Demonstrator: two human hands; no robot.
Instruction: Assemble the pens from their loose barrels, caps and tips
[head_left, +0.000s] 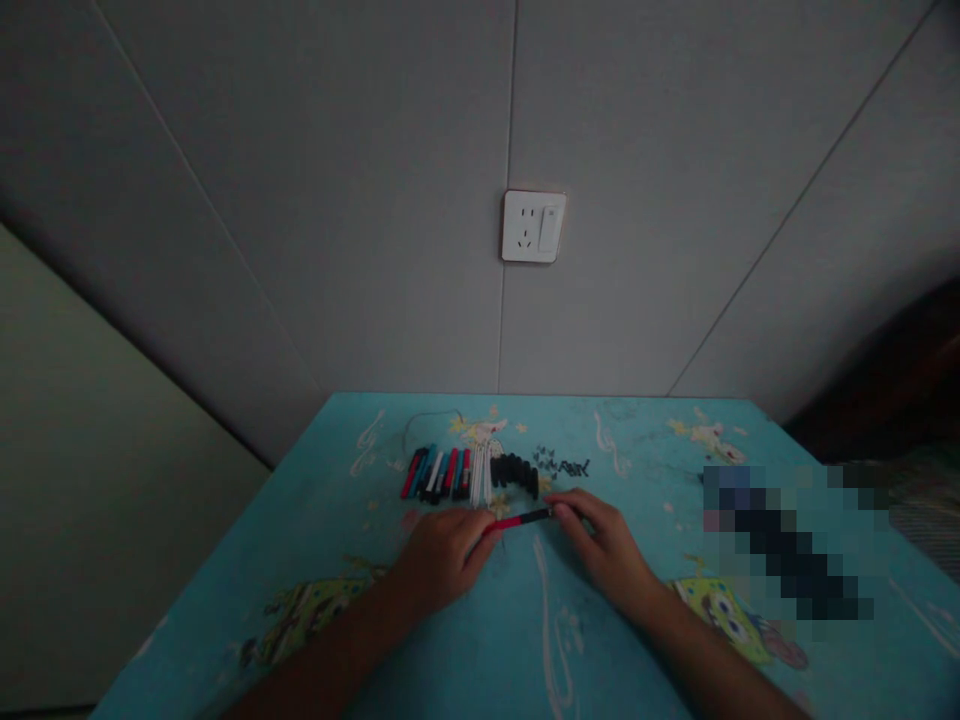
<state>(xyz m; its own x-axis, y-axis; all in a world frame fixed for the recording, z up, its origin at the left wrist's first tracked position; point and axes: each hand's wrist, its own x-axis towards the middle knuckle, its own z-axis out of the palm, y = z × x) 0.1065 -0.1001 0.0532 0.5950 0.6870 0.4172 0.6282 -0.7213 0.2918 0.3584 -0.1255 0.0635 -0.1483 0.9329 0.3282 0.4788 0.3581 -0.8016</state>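
A red pen with a black grip section [517, 521] is held level above the table, between both hands. My left hand [454, 545] is closed round its red barrel end. With thumb and index finger, my right hand [589, 525] pinches at the black end, where a small tip shows; whether a separate piece is in those fingers is too small to tell. Just beyond my hands lies a row of red, blue, white and black pen barrels [435, 474]. Thin white refills [481, 475] lie beside them, then short black grips [515, 472]. Small dark pieces [566, 467] are scattered to their right.
The table [300, 520] wears a turquoise cartoon-print cover. A panelled wall [360, 200] with a white socket [533, 227] rises behind it. A pixelated dark object [787, 545] is on the right side. A pale panel [97, 480] stands at left.
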